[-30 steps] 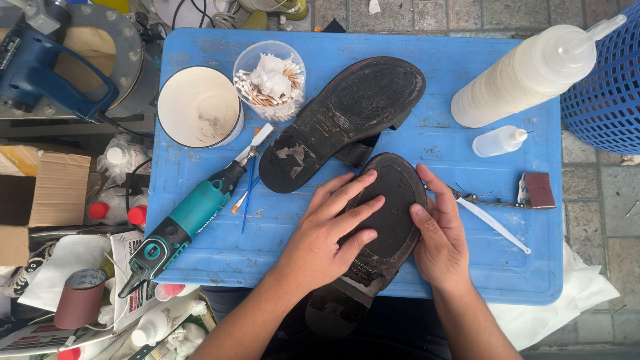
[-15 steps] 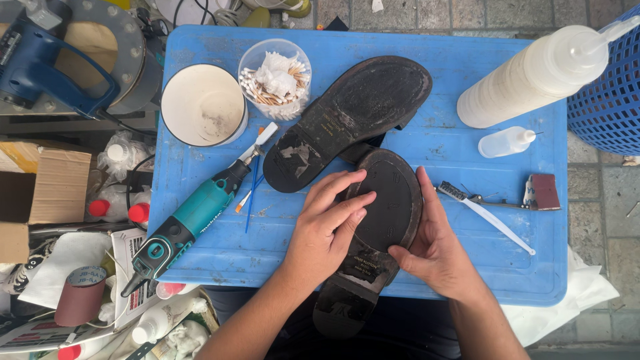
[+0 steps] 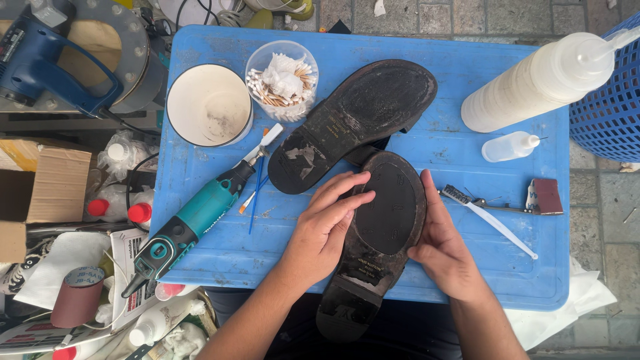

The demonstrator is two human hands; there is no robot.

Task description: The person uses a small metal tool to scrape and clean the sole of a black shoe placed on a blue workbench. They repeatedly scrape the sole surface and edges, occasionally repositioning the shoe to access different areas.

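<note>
Lying under everything, a blue table (image 3: pixel 467 40) carries the clutter. Far beyond the right hand (image 3: pixel 445 248), a big white squeeze bottle (image 3: pixel 540 81) lies on its side, a blue basket (image 3: pixel 610 100) past it. Beyond the left hand (image 3: pixel 324 227), a second shoe (image 3: pixel 357 120) rests sole-up, its black sole scraped pale at the heel end, and touches the held shoe's toe. Left of that hand lie a teal rotary tool (image 3: pixel 190 223), a white cup (image 3: pixel 208 105) and a clear tub of cotton swabs (image 3: pixel 281 80). Right of the right hand sit a small dropper bottle (image 3: pixel 510 147) and a toothbrush (image 3: pixel 490 220).

Between the hands, sole-up at the table's near edge, lies the shoe (image 3: pixel 377 240): a dark rubber half-sole, brown waist with a stamped mark, black heel. Both hands press it, left fingers flat on the sole, right palm cupping its side.
</note>
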